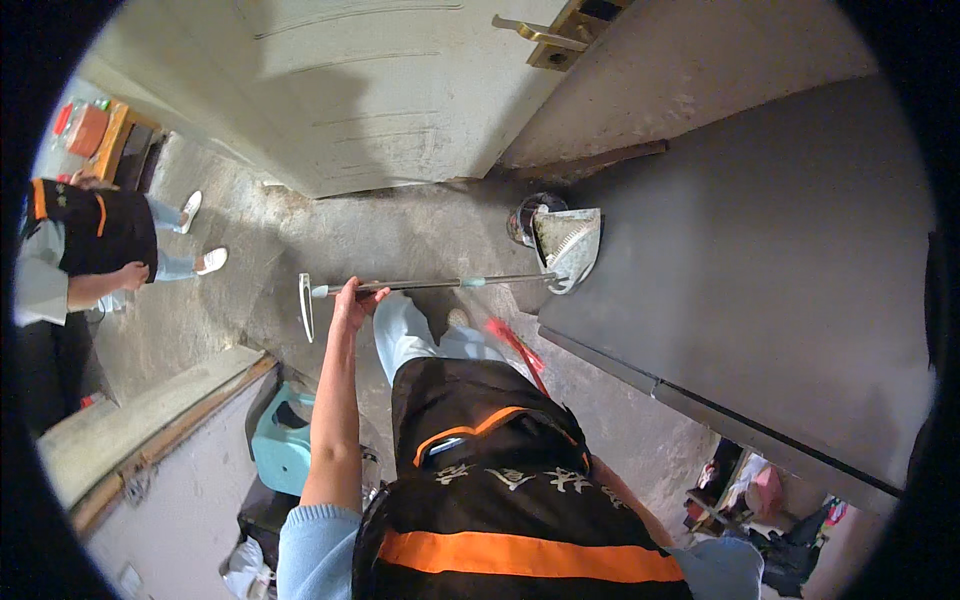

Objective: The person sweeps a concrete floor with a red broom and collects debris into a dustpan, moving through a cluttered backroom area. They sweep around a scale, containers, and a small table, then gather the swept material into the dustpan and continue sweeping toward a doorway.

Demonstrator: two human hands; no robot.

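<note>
My left hand (352, 306) is closed round the long metal pole of a long-handled dustpan (583, 262), near its white end. The pole runs level across to the right. The white pan, with a comb-toothed edge, is tilted beside a dark round bin (522, 221) and partly overlaps it. My right hand is hidden behind my apron; only part of that forearm (632, 503) shows at the apron's right edge. By my legs a red stick with blurred red bristles, like a broom (519, 345), slants down from the apron. What holds it cannot be seen.
A pale door (380, 110) with a brass handle stands ahead. On the right is a large dark grey panel (760, 260). Another person (100, 230) in a dark apron stands at far left. A turquoise plastic stool (280, 445) is at lower left, clutter (765, 510) at lower right.
</note>
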